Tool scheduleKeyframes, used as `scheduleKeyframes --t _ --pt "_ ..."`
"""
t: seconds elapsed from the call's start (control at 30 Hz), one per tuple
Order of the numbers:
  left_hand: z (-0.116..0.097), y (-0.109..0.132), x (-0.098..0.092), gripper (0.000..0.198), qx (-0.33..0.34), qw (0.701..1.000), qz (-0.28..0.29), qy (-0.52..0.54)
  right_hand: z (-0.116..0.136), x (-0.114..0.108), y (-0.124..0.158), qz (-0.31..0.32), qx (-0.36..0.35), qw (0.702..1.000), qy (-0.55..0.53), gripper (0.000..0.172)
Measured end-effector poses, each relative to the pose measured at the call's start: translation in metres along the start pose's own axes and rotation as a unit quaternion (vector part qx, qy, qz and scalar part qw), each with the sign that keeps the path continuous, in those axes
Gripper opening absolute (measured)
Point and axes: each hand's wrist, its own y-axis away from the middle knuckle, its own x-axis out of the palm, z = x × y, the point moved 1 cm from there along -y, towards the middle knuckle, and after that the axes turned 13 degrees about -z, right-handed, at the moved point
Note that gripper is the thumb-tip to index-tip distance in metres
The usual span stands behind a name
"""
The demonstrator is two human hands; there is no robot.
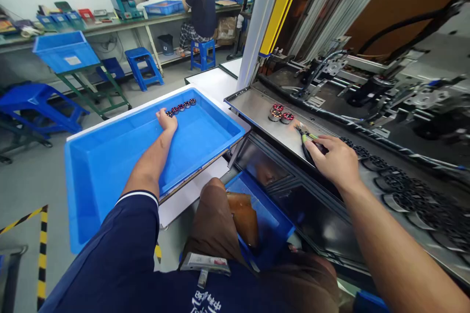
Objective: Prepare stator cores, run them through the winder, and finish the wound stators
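My left hand (pixel 167 120) reaches into a large blue tray (pixel 110 166) and closes on the nearest of a short row of small round wound coil parts (pixel 182 106) at the tray's far edge. My right hand (pixel 336 159) rests on the steel shelf (pixel 253 107) of a machine, gripping a pair of green-handled cutters (pixel 306 136) that point toward three coil parts (pixel 279 113) standing on that shelf.
A row of dark round parts (pixel 400 181) runs along the machine's track on the right. A smaller blue bin (pixel 264 215) sits below by my knee. Behind, a person sits on a blue stool (pixel 202 54) at a bench. Blue stools and a crate stand left.
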Motion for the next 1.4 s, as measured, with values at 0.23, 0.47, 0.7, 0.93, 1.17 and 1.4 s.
scheduleKeyframes --t 0.23,0.47,0.7,0.93,1.17,1.4 --pt "-0.046 0.032 0.012 0.049 0.107 0.99 0.046 0.084 0.001 -0.002 0.002 0.003 -0.002 1.0 -0.01 0.039" --pt "-0.158 0.142 0.081 0.038 0.265 0.899 0.34 0.081 0.012 -0.013 0.003 0.034 0.029 0.999 -0.023 0.033" --pt "-0.198 0.206 0.089 0.066 0.252 0.898 0.354 0.071 0.02 -0.031 0.005 0.045 -0.001 0.999 0.016 0.035" --pt "-0.191 0.199 0.061 0.067 0.2 0.931 0.28 0.126 0.017 -0.027 0.005 0.017 0.017 1.0 -0.007 0.037" --pt "-0.172 0.198 0.012 0.058 0.094 0.921 0.243 0.291 0.02 -0.034 0.005 -0.054 0.024 0.988 -0.143 0.028" --pt "-0.146 0.269 -0.082 0.048 0.186 0.782 0.326 0.498 0.05 -0.089 0.088 -0.068 0.043 0.895 -0.439 0.035"
